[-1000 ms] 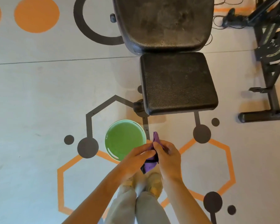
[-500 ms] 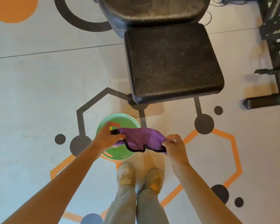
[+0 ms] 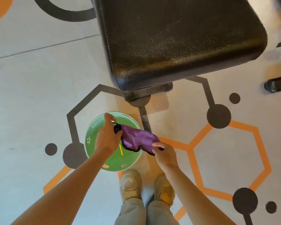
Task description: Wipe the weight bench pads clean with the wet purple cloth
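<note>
Wet purple cloth (image 3: 137,139) still stretched between left hand (image 3: 107,138) and right hand (image 3: 165,154) grips; black padded bench seat (image 3: 177,41) now nearer.

Pale grey floor (image 3: 31,88) with orange and dark hexagon markings (image 3: 230,158), warm light patches.

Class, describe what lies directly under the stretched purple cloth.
Under the purple cloth, held by the left hand and right hand, sits a green basin on the floor. The cloth and left hand cover part of its inside, so its contents are unclear.
</note>
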`<state>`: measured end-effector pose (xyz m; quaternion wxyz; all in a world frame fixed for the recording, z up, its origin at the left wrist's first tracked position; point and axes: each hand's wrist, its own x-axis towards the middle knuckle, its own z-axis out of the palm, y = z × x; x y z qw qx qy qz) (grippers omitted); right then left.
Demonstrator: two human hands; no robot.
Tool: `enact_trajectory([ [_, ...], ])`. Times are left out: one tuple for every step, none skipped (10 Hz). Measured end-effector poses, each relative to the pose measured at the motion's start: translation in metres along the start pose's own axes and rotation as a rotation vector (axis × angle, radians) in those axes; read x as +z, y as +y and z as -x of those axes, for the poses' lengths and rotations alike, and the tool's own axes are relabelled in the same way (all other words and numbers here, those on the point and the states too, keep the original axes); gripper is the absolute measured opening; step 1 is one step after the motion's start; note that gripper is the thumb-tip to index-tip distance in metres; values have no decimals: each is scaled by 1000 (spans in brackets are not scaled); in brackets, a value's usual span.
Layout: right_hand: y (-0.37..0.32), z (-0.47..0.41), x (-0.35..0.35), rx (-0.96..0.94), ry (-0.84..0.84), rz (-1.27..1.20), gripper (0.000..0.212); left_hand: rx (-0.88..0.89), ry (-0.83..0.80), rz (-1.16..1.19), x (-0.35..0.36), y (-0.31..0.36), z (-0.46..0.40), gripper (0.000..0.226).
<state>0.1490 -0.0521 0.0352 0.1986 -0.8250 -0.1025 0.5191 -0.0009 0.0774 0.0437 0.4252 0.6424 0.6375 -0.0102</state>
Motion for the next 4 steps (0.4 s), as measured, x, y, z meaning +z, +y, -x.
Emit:
enact_trajectory([
  [12, -14, 7, -40, -46, 80, 30, 44, 11, -142, 13, -8, -6, 29],
  [18, -23, 16, -59, -80, 70, 30, 70, 28, -248, 22, -11, -13, 10],
  [18, -26, 22, -79, -155, 66, 25, 64, 36, -306, 27, -11, -13, 8],
  [22, -26, 29, -64, -293, 89, 36, 50, 15, -335, 33, -15, -17, 22],
])
